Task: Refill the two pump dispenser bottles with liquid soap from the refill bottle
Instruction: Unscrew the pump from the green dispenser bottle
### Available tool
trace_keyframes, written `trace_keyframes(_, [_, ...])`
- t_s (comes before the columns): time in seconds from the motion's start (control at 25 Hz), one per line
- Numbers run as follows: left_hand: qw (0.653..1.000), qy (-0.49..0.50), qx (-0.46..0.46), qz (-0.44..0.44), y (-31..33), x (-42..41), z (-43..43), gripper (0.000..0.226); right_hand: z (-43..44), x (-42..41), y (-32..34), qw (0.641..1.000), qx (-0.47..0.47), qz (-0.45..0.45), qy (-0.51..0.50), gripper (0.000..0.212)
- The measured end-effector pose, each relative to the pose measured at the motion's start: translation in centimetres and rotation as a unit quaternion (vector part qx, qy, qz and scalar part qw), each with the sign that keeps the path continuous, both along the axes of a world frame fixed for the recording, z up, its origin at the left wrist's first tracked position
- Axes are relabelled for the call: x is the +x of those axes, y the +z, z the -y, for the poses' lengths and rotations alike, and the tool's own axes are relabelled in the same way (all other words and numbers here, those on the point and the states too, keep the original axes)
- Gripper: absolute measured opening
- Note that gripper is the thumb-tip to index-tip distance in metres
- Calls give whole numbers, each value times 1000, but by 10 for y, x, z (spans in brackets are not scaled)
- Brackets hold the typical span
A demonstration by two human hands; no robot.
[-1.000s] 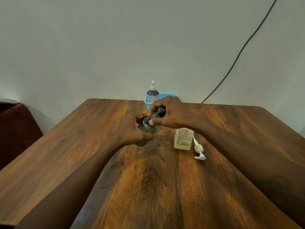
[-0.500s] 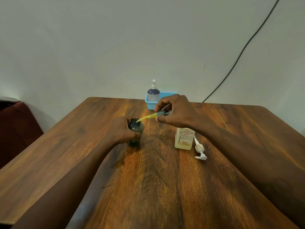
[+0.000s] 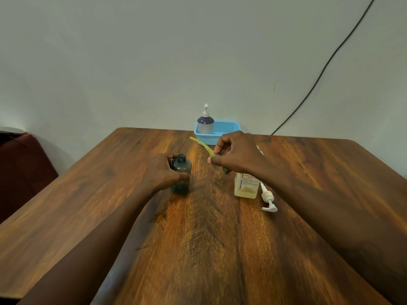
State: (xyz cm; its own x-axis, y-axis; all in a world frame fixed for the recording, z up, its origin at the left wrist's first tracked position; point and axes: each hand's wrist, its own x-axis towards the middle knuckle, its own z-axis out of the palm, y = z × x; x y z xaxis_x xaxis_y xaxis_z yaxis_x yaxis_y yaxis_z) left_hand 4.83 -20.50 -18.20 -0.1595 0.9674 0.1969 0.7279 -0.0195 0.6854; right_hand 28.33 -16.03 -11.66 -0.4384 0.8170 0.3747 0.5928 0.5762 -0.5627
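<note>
Pump was pinched in my right grip, its yellow tube slanting far-left; the open-necked dark bottle stood upright on the counter just left of it, clasped in my left grip.

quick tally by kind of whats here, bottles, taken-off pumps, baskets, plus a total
bottles: 3 (dark bottle, purple pump bottle, clear labelled bottle)
taken-off pumps: 2 (white pump, dark pump with yellow tube)
baskets: 1 (blue basket)
total: 6
</note>
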Motion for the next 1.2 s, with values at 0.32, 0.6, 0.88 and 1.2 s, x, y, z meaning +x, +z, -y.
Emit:
trace_keyframes(0.32, [1000,-23,15,10,2,17,-1,74,-3,-21,-47,990,-81,109,-32,24])
trace_keyframes(0.6, [998,-62,4,26,2,27,4,71,-4,-20,-80,985,-100,134,-32,29])
trace_keyframes(0.88, [998,-59,4,17,-2,33,3,73,-3,-14,-90,982,-69,174,-28,29])
trace_keyframes(1.2, [997,-70,23,14,13,44,0,69,14,7,-59,995,61,45,-63,12])
